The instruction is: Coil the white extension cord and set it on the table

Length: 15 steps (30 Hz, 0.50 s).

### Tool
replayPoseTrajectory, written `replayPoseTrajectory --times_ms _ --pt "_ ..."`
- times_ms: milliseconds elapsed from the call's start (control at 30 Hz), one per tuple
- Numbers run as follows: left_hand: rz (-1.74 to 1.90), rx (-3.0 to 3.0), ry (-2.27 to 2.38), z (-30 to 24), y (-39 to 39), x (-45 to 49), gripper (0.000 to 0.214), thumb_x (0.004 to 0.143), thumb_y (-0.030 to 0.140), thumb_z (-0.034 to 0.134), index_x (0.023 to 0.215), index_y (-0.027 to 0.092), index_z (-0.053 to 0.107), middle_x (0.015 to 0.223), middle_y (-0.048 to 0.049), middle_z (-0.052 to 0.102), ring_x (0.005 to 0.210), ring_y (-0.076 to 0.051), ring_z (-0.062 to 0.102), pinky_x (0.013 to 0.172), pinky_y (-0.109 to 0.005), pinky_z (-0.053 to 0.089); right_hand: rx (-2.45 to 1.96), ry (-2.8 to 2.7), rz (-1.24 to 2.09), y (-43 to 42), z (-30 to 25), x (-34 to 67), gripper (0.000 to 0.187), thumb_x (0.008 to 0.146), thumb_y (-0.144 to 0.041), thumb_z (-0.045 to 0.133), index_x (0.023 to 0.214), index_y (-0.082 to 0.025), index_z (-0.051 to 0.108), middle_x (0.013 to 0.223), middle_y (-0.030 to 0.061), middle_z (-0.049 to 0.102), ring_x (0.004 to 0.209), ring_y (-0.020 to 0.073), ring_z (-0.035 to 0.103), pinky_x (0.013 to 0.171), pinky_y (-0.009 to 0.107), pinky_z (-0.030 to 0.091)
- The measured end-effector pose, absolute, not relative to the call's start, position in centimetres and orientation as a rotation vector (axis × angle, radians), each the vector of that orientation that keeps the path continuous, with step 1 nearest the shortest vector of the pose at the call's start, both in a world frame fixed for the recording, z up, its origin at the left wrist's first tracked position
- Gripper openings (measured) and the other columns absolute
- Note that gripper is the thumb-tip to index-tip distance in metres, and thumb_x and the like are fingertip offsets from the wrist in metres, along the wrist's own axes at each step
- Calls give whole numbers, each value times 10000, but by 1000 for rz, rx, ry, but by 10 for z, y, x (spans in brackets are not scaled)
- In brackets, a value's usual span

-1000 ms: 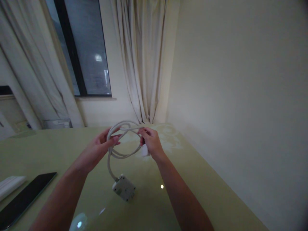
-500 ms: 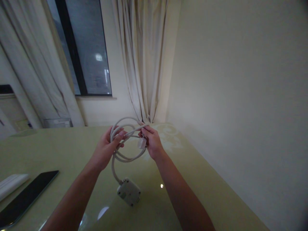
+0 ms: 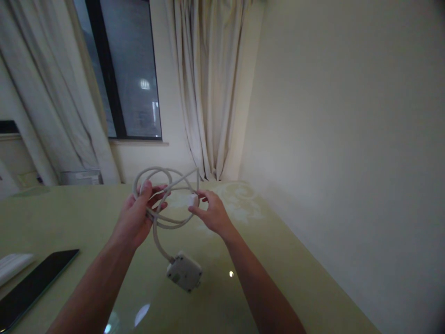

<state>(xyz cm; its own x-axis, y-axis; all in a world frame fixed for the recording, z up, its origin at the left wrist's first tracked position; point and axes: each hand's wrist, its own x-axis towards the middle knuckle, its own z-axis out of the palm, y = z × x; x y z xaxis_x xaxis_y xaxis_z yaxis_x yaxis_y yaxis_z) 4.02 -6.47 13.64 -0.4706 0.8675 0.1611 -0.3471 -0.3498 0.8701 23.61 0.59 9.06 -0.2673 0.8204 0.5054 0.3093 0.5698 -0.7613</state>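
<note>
- Glossy green table [image 3: 278, 278] in a room corner, curtain [image 3: 205, 93] and dark window [image 3: 128, 69] behind.
- Left hand [image 3: 134, 220]: fingers clamped round the loops of a coiled white cable [image 3: 153, 174], held above the table.
- Right hand [image 3: 212, 214]: thumb and fingers pinched on the cable's white plug [image 3: 192, 200].
- Cable drops to a white power block [image 3: 184, 274] lying on the table below both hands.
- 1 dark tablet [image 3: 34, 283] lies flat, far left.

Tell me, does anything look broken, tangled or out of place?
Nothing stands out. The white cable sits in loose loops in the left hand, the right hand pinches its plug, and the socket block at its other end looks whole. No spill shows on the table.
</note>
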Motion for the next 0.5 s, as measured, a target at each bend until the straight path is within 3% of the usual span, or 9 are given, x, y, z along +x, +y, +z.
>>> replayPoseTrajectory --times_ms 100,267,400,500 --pt "1900 913 1051 139 -69 44 641 560 670 959 890 194 686 1008 -64 804 908 -237 761 594 -243 602 -959 -1937 545 1 85 228 539 787 -268 885 1265 -154 662 1224 133 699 1044 233 646 993 411 518" --pt "1867 1035 1114 140 -73 45 624 646 696 906 943 193 687 1010 -78 806 948 -236 756 612 -231 587 -966 -1938 485 2 82 221 252 786 -175 786 1015 -182 681 1021 60 678 911 198 617 894 366 522" --pt "1801 1131 1190 139 -73 36 553 672 609 932 910 204 641 1033 -77 811 949 -215 738 630 -215 560 -839 -1671 790 8 88 230 228 746 -208 778 957 -195 692 896 10 675 766 161 604 679 280 509" --pt "1707 1228 1208 136 -72 33 504 710 576 920 911 208 642 1045 -83 811 958 -224 730 650 -228 552 -656 -1444 1055 6 96 232 232 750 -301 830 928 -200 722 904 19 729 836 177 673 729 284 550"
